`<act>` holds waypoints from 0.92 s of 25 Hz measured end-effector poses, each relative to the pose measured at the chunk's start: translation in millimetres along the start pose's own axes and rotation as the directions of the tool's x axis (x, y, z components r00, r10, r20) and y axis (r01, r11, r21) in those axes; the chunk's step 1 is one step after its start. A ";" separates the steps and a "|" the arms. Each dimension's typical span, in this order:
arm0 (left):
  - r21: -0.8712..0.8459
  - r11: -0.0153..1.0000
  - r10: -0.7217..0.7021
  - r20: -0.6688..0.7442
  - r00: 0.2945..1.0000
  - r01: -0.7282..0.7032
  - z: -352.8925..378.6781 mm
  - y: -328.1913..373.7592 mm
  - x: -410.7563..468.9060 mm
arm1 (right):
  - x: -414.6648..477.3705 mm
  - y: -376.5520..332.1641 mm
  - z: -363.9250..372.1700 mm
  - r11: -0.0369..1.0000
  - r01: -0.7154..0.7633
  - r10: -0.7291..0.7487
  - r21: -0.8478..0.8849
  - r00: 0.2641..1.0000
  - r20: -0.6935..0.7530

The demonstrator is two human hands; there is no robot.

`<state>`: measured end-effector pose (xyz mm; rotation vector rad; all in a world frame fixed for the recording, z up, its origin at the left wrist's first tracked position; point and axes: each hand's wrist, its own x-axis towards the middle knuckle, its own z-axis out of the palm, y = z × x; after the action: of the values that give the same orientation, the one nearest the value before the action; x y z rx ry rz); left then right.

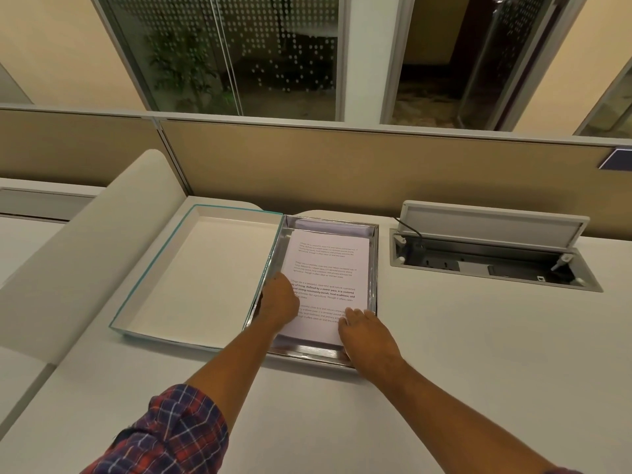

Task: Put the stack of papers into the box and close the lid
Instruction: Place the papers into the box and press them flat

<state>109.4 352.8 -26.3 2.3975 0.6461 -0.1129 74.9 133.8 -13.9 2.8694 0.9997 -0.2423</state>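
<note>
A shallow box [373,268] with shiny silver inner walls lies open on the white desk. Its lid [205,271], white inside with a teal rim, lies flat to the left, joined along the box's left wall. The stack of printed papers [330,268] rests inside the box. My left hand [278,299] grips the stack's left edge. My right hand [367,331] holds the stack's near right corner, fingers on the top sheet. The near left part of the stack is hidden by my hands.
An open cable hatch [492,265] with sockets and a raised flap is sunk into the desk at the right. A tan partition [342,159] runs along the desk's back edge. A curved white divider [102,234] rises to the left of the lid.
</note>
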 end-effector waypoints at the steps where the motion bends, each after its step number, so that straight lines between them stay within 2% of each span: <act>1: 0.027 1.000 0.010 -0.003 1.000 -0.009 2.4 -3.7 -0.8 | 0.2 0.3 0.4 1.000 -0.001 0.001 -0.004 1.000 0.004; 7: 0.072 0.997 0.041 0.020 0.999 -0.043 0.2 -12.9 -2.4 | 2.2 -0.6 -1.9 1.000 -0.005 0.005 0.007 1.000 -0.002; 9: 0.143 0.987 0.066 0.050 0.997 -0.072 -0.6 -6.9 -13.3 | -0.2 -0.1 0.4 1.000 -0.007 0.007 0.006 1.000 0.000; 12: 0.397 0.872 0.250 0.139 0.958 -0.285 1.3 -2.8 -36.7 | -0.8 -1.5 -0.7 1.000 -0.010 0.010 -0.003 1.000 0.004; 15: 0.460 0.714 0.395 0.359 0.846 -0.528 2.2 -9.0 -54.6 | 0.9 -2.6 -5.2 1.000 -0.002 0.002 -0.021 1.000 -0.005; 20: 0.491 0.633 0.472 0.368 0.801 -0.598 -7.7 -17.8 -57.0 | 3.3 -1.2 -6.5 0.998 0.014 -0.014 -0.065 1.000 0.013; 23: 0.489 0.638 0.463 0.374 0.803 -0.595 -14.4 -16.4 -56.0 | 1.9 -3.7 -9.2 0.996 0.020 -0.018 -0.082 1.000 0.019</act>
<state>51.4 348.9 -10.9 3.0101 -0.2917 -0.3582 75.2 139.1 -5.3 2.7802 1.0098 -0.2228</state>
